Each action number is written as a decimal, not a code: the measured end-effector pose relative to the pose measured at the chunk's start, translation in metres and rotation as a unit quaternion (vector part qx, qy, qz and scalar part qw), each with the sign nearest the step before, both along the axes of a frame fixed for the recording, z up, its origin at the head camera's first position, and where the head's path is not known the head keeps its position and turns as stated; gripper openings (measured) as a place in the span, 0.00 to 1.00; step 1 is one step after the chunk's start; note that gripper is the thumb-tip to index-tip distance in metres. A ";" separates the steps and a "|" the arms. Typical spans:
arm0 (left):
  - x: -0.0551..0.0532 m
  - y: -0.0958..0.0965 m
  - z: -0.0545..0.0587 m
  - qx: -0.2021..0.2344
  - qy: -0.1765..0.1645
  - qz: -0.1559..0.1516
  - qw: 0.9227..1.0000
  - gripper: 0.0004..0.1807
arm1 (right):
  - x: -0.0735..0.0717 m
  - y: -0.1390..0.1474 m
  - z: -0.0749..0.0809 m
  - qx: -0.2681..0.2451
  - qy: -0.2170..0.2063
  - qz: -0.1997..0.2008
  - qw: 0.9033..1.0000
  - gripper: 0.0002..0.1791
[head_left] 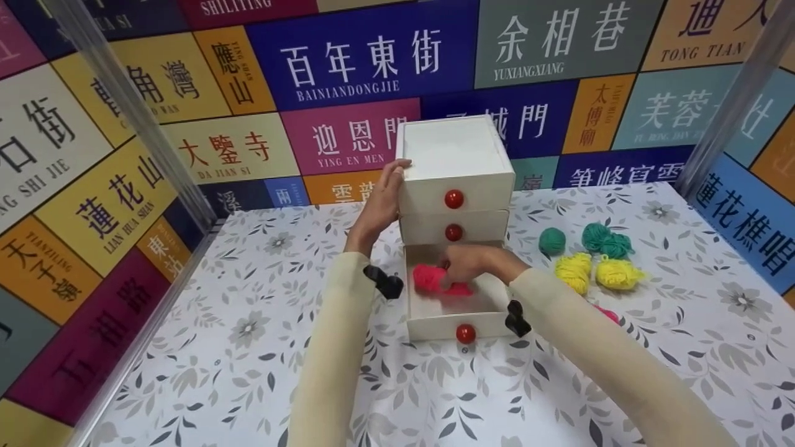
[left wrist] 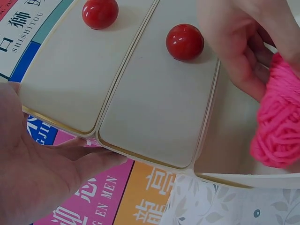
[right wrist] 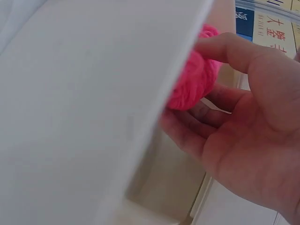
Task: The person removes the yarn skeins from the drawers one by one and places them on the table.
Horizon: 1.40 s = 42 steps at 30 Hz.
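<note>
A small white drawer cabinet (head_left: 456, 149) with red round knobs stands on the table, its bottom drawer (head_left: 428, 329) pulled out and the two upper ones closed. My left hand (head_left: 382, 198) rests along the cabinet's left side, fingers straight against it in the left wrist view. Inside the open drawer, my right hand (head_left: 469, 264) holds a ball of bright pink yarn (left wrist: 281, 117) between thumb and fingers. In the right wrist view the drawer's front panel (right wrist: 93, 93) hides part of that pink ball.
To the right of the cabinet lie green yarn balls (head_left: 551, 241) and yellow yarn balls (head_left: 620, 273). A bit of pink yarn (head_left: 608, 314) peeks out past the right sleeve. The tabletop (head_left: 248, 372) has a leaf-pattern cover, and a colourful sign-covered wall (head_left: 360, 56) stands behind.
</note>
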<state>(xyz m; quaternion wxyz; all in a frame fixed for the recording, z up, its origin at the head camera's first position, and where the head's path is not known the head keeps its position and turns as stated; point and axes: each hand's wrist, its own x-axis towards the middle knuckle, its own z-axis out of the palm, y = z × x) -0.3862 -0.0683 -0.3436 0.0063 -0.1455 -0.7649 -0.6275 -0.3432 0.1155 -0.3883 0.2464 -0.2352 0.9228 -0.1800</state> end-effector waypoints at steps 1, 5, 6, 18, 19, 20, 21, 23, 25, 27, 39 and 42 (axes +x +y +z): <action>0.000 0.000 0.000 0.000 0.001 0.001 1.000 0.22 | 0.000 0.001 0.002 -0.003 -0.001 -0.003 1.000 0.15; 0.001 0.001 0.002 -0.006 0.003 0.004 1.000 0.22 | -0.001 0.007 0.006 -0.014 0.007 -0.004 1.000 0.13; 0.001 0.001 0.002 -0.009 0.003 0.005 1.000 0.22 | 0.000 0.008 0.006 -0.016 0.011 -0.003 1.000 0.13; 0.002 0.000 0.000 0.005 -0.009 0.003 1.000 0.22 | 0.012 0.039 0.022 -0.076 0.006 -0.038 0.996 0.19; 0.002 0.000 0.000 0.006 -0.009 0.002 1.000 0.22 | 0.014 0.043 0.024 -0.084 0.004 -0.040 0.996 0.20; 0.002 0.000 0.000 0.006 -0.009 0.001 1.000 0.22 | 0.016 0.046 0.027 -0.090 0.000 -0.045 0.995 0.21; 0.002 0.000 0.001 0.005 -0.009 0.001 1.000 0.22 | 0.019 0.050 0.029 -0.096 -0.002 -0.048 0.994 0.22; 0.002 0.000 0.000 0.000 -0.008 0.002 1.000 0.23 | 0.023 0.058 0.034 -0.103 -0.003 -0.053 0.993 0.23; 0.002 0.000 0.000 -0.003 -0.010 0.004 1.000 0.23 | 0.028 0.065 0.037 -0.112 0.002 -0.053 0.992 0.24; 0.002 0.001 0.000 -0.009 -0.011 0.004 1.000 0.23 | 0.034 0.073 0.040 -0.118 0.009 -0.061 0.991 0.25; 0.002 0.000 0.000 -0.007 -0.015 0.000 1.000 0.22 | 0.082 0.114 0.043 -0.158 0.071 -0.128 0.977 0.28; 0.003 0.000 -0.001 -0.003 -0.012 -0.002 1.000 0.22 | 0.092 0.124 0.039 -0.163 0.095 -0.142 0.972 0.28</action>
